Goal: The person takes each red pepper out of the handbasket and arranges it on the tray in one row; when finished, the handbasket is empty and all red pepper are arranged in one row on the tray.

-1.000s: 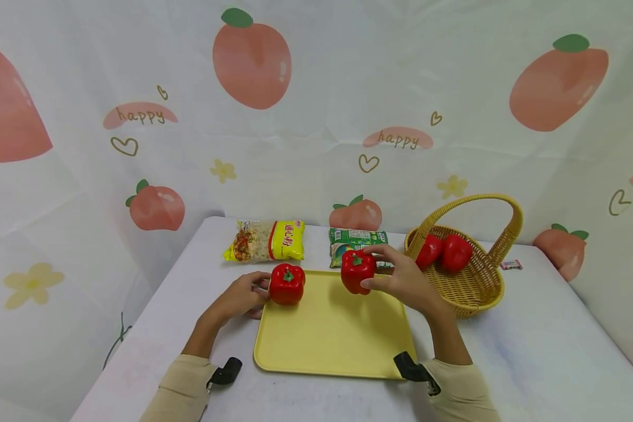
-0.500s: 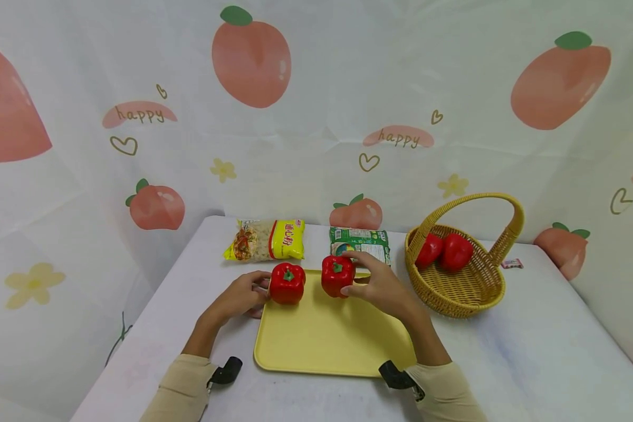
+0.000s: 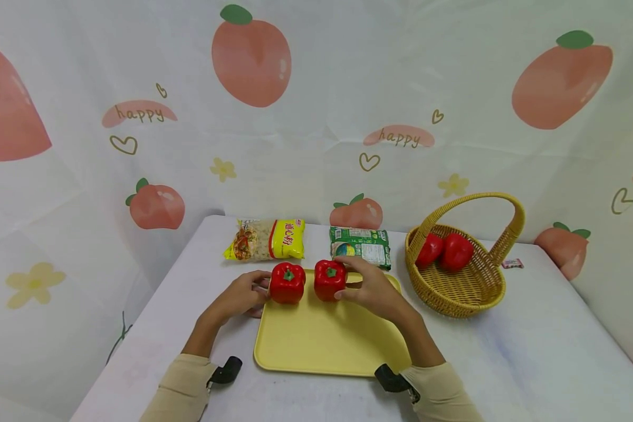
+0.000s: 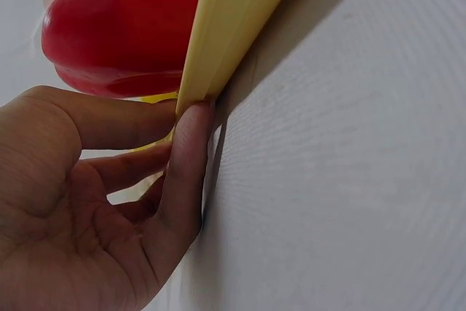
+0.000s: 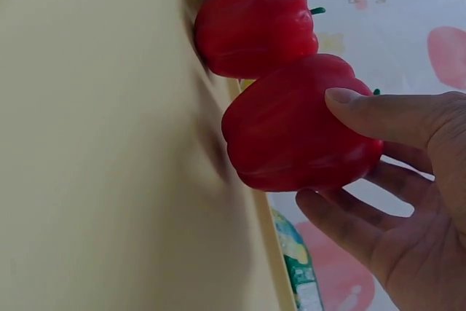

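In the head view a yellow tray point(image 3: 327, 346) lies on the table. My left hand point(image 3: 241, 294) pinches its left edge, thumb and fingers point(image 4: 191, 140) on either side of the rim in the left wrist view. One red bell pepper point(image 3: 287, 290) with a green stem stands upright in the tray's far left corner, right beside that hand. My right hand point(image 3: 373, 288) grips a second red bell pepper point(image 5: 298, 132) between thumb and fingers. It is upright close over the tray's far side, a small gap to the right of the first in the head view.
A wicker basket point(image 3: 493, 293) with a tall handle stands right of the tray, two red bell-pepper-like items point(image 3: 456, 253) inside. Behind the tray lie a yellow food bag point(image 3: 287, 239) and a green packet point(image 3: 371, 252). A small pink wrapper point(image 3: 511, 264) lies beyond the basket.
My right hand has moved left with its bell pepper, bringing it nearer the other one over the tray. My left hand has stayed at the tray's edge.
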Demonstrator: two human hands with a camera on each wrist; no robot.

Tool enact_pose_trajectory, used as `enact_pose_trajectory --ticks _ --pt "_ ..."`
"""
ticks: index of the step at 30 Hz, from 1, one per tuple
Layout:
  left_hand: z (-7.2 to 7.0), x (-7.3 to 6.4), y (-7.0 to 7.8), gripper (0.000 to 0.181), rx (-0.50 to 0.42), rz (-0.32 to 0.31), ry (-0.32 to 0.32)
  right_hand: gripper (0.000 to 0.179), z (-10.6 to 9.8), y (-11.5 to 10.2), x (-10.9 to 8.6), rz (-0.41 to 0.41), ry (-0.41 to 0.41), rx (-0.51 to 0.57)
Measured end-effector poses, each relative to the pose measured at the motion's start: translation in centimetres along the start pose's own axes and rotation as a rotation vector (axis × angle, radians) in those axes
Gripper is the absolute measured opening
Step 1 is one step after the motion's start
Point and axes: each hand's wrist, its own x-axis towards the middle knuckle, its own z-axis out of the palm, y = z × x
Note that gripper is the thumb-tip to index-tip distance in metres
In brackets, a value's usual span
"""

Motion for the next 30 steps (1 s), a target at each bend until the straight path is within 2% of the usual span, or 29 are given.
enact_pose_trajectory --ticks 20,30 --pt "-0.02 0.15 -0.16 0.061 -0.027 0.001 -0.008 0.070 0.61 0.09 0.07 -0.013 -0.028 0.000" --pt "-0.02 0.25 -0.32 0.060 -0.035 0.011 -0.010 0.076 0.53 0.14 0.01 0.026 -0.036 -0.028"
